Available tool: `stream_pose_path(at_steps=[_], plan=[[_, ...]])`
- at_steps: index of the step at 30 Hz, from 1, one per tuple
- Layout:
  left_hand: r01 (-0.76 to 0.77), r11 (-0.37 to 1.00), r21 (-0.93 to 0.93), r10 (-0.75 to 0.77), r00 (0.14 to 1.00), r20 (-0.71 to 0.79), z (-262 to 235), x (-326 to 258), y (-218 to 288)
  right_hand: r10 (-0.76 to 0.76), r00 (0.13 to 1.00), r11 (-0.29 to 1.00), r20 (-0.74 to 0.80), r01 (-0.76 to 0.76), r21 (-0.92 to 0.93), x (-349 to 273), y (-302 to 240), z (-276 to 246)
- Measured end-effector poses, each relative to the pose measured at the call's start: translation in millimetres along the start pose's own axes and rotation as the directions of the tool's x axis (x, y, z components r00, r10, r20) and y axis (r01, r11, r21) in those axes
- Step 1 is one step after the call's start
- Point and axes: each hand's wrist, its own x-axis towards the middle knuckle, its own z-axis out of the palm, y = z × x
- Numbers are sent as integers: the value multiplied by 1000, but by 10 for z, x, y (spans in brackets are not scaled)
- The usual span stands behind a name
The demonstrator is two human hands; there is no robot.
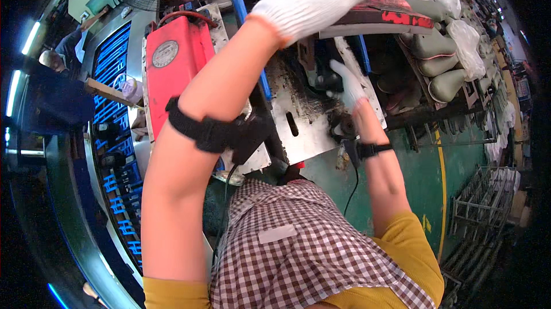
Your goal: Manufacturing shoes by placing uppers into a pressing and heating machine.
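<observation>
My left hand [313, 2], thumb spread, lies over the red machine head [391, 2], my right hand [351, 88] at the black fitting [327, 82] below, neither grip clear; I'm seemingly adjusting it, next needing steady control.

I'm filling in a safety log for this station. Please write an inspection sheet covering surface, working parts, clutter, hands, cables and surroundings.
Surface: metal plate with dark stains and a slot near its front.
Working parts: worn red machine head above the plate; black knob-like part beneath it.
Clutter: grey-green shoe-shaped forms and clear plastic wrap crowded at right.
Hands: both in white gloves; left hand over the machine head, fingertips out of view; right hand at the knob-like part, grip unclear.
Cables: thin black cable hanging from the right armband.
Surroundings: red housing at left; green floor with yellow line.
</observation>
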Motion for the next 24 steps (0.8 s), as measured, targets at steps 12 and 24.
stream_pose_path(at_steps=[12, 24], plan=[[203, 114, -973, -830, 557, 20, -709, -3080, -218, 63, 657, 747, 751, -531, 401, -1541, 1063, 760], [444, 593, -672, -806, 327, -494, -1776, -4277, 1124, 296, 265, 746, 918, -664, -49, -1586, 1490, 2125]])
